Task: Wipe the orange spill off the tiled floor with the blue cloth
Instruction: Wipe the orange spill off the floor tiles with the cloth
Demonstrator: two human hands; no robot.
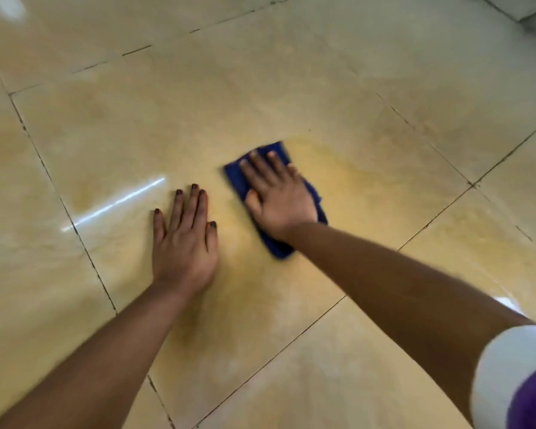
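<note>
Tiled floor (174, 125): glossy, smooth, beige, light glare reflected. Blue cloth (276, 243): soft, matt fabric. Orange spill (347, 181): thin wet film, smeared yellowish.

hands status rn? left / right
Left hand: open, flat on the tiled floor, holding nothing.
Right hand: open, fingers straight, pressing the blue cloth onto the orange spill.

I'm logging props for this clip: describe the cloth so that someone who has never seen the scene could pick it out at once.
Start at the glossy beige tiled floor and find the two hands pressed flat near its middle. The cloth lies under the right hand, at the edge of the orange spill. It is the only dark blue thing on the floor; the left hand rests on bare tile.
</note>
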